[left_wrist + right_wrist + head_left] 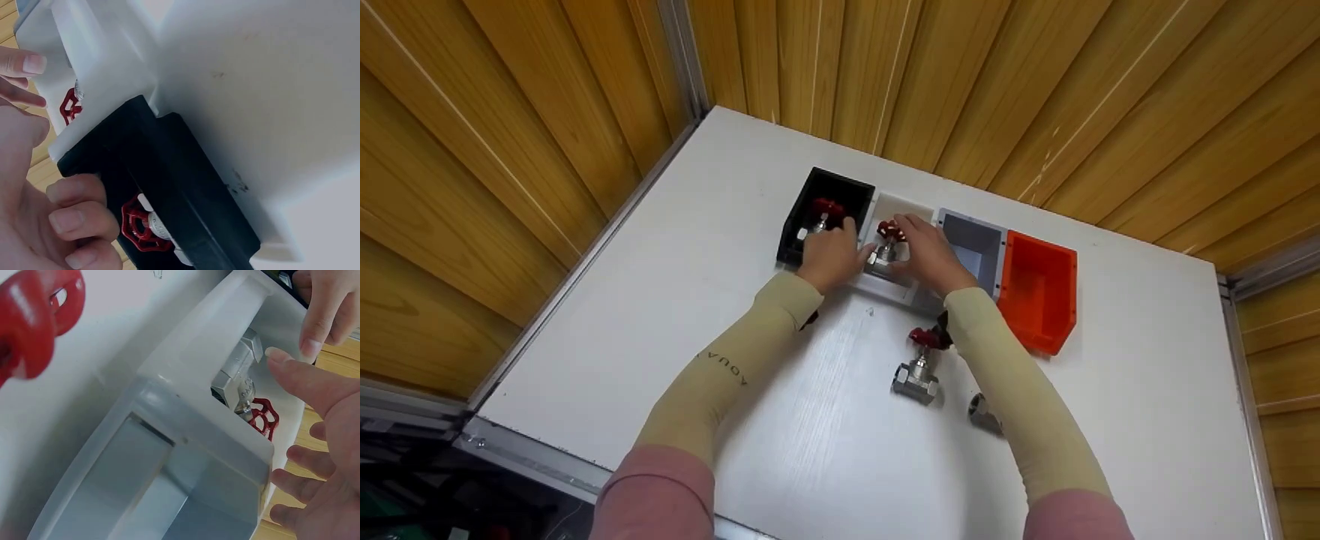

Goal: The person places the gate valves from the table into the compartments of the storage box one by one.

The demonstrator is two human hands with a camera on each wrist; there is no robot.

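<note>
My left hand (831, 259) is over the black bin (851, 193), its fingers loosely bent with nothing visible in them. In that bin lies a valve with a red handwheel (143, 228), close to those fingers. The right hand (931, 255) hangs over the white bin (906, 206), fingers spread and thumb extended. Beneath it, a steel valve (233, 377) with a red handwheel rests inside the white bin; the thumb appears apart from it in the right wrist view. Another red-handled valve (916, 379) stands on the table below my right wrist.
A grey bin (979, 259) and an orange bin (1039, 292) continue the row to the right. One more metal fitting (984, 415) lies partly hidden under my right forearm. Wood-patterned walls (960, 82) border the white table (660, 315).
</note>
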